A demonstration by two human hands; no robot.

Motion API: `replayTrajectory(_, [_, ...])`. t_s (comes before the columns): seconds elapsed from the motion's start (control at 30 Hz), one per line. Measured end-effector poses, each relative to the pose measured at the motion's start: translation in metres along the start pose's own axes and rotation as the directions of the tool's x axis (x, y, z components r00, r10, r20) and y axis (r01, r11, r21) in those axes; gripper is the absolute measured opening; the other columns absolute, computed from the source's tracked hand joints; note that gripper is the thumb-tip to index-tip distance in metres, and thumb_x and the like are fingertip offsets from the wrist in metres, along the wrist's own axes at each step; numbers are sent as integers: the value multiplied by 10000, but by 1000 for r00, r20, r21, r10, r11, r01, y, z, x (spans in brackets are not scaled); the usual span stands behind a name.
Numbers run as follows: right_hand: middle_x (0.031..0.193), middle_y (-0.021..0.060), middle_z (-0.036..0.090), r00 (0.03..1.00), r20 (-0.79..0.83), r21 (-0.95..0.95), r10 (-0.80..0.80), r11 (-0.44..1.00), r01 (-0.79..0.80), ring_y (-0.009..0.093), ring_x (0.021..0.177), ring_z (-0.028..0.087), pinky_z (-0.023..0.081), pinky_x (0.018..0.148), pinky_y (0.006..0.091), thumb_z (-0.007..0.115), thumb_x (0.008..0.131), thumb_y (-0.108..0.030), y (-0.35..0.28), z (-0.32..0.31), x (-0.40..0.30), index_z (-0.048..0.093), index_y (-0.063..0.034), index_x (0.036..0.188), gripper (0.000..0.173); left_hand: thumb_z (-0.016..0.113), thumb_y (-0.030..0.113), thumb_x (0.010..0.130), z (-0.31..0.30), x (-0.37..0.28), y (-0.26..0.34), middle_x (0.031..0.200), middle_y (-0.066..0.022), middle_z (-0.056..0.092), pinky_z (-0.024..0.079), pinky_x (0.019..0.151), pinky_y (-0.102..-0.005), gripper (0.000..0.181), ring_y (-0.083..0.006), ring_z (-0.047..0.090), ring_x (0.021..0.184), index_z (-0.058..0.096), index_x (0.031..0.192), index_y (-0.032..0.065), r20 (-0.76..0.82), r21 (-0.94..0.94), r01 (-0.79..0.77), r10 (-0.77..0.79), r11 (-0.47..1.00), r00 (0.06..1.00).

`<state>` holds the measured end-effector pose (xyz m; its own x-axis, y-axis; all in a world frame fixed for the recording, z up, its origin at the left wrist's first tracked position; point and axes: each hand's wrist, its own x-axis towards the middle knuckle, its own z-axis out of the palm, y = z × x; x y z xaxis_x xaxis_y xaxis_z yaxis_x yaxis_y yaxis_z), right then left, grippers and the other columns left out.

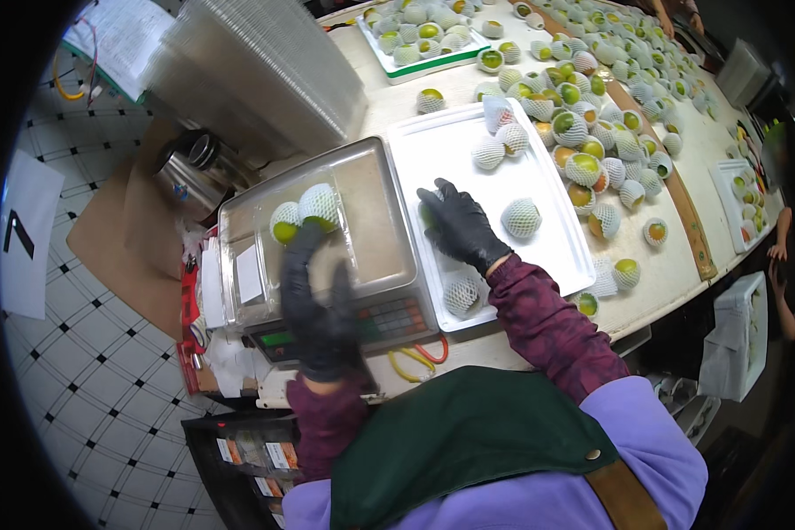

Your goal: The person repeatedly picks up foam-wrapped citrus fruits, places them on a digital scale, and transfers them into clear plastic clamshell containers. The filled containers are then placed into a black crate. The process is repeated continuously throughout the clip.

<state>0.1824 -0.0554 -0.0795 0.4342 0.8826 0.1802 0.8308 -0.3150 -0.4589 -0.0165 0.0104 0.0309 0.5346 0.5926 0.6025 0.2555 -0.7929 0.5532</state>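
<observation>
My left hand (321,305), in a black glove and blurred, is over the digital scale (407,318). Its fingertips are at two green fruits in white foam nets (318,204), which sit in a clear plastic container (344,228) on the scale's metal pan (381,218). The thumb stands apart from the fingers. On the white tray (556,265) to the right, my gloved right hand (464,225) curls over a greenish fruit (430,215) that is mostly hidden. Several other netted fruits (522,217) lie in this tray, one of them near my right sleeve.
A tall stack of clear plastic containers (258,73) rises behind the scale. Many netted fruits (583,169) cover the table to the right, along a wooden strip (662,179). Scissors with yellow and red handles (414,363) lie at the front edge. Another person's hands (778,252) show at far right.
</observation>
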Motion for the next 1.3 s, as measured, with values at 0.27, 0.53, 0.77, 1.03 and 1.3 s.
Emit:
replayTrajectory(0.27, [1220,114,455,978,203,979,-52,21,-202,206,1063,483,404,904,335,612,825,-183,-29,-80,-44,366,-36,1309,563,729,103,682,39,-21,41,1325,-206,338,366,959,-391,700,-346,428,1166,388,1291,63,128,-112,-81,96,990,987])
replayTrajectory(0.53, [1205,194,448,978,-146,-205,152,962,-180,332,1098,464,392,928,378,676,699,-66,55,-45,-70,405,-62,1258,621,690,89,682,-7,-22,10,1200,-201,416,384,903,-420,650,-349,446,1077,381,1253,47,-21,41,-62,63,997,998])
replayTrajectory(0.77, [1121,148,505,961,-270,781,-59,570,254,242,1026,520,426,888,325,662,735,-71,-78,-60,-18,422,-29,1218,541,635,4,697,-39,-6,-42,1163,-157,459,369,933,-354,579,-282,463,1079,412,1231,26,-121,182,25,-2,983,993])
replayTrajectory(1.03, [1095,171,517,900,-355,488,-254,770,410,305,1036,508,413,873,382,644,760,-152,-105,-46,-6,536,-28,1043,328,620,11,744,-60,-17,-64,1165,-120,509,361,952,-314,515,-225,471,1105,445,1228,24,-62,85,118,-113,989,992])
replayTrajectory(1.3, [1026,67,607,985,-6,906,170,417,-66,156,886,590,466,744,270,537,873,-109,-41,-55,-40,575,-35,1066,210,668,88,732,-133,-63,-123,1139,-144,520,373,930,-343,497,-259,486,1076,486,1191,34,-118,83,359,-348,930,930])
